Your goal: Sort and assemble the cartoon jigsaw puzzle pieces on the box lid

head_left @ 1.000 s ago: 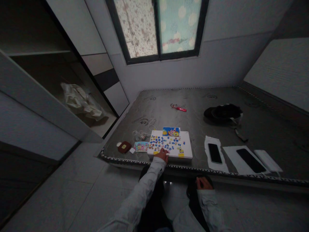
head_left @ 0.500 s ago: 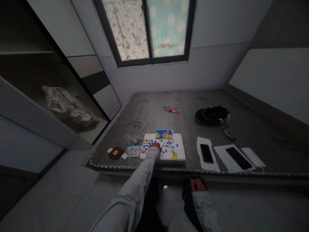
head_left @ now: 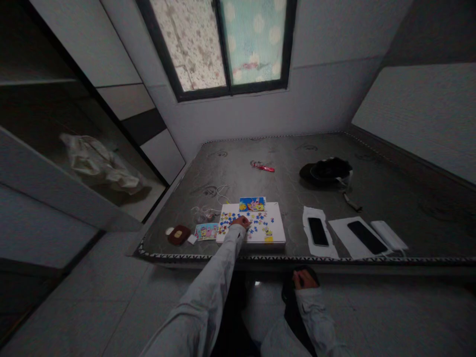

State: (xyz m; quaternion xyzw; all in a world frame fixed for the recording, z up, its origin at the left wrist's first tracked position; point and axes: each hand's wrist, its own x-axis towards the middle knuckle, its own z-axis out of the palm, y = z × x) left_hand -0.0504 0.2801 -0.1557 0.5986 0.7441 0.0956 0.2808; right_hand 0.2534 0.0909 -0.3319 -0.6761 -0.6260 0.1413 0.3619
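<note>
My left hand (head_left: pixel 241 222) is over the middle of a flat white box (head_left: pixel 275 210), its fingers drawn together among scattered jigsaw pieces (head_left: pixel 259 218). Whether a piece is between the fingertips is too small to tell. The loose pieces are mostly blue, with some yellow and pink. A picture card (head_left: pixel 252 204) with cartoon figures lies at the box's far edge. A second cartoon card (head_left: pixel 207 231) lies just left of the box. Below the bed's front edge, my right hand (head_left: pixel 305 279) rests curled on my knee, with nothing visible in it.
On the grey mattress (head_left: pixel 230 168) are a brown pouch (head_left: pixel 179 235), a clear plastic bag (head_left: pixel 203 214), a white cable (head_left: pixel 222 193) and a red strap (head_left: pixel 265 168). To the right lie a black cap (head_left: pixel 329 171), two phones (head_left: pixel 319 231) on white sheets and a white power bank (head_left: pixel 388 235).
My left hand has shifted slightly over the pieces, its fingertips now a little farther from me. The right hand stays on the knee. My view has tilted slightly.
</note>
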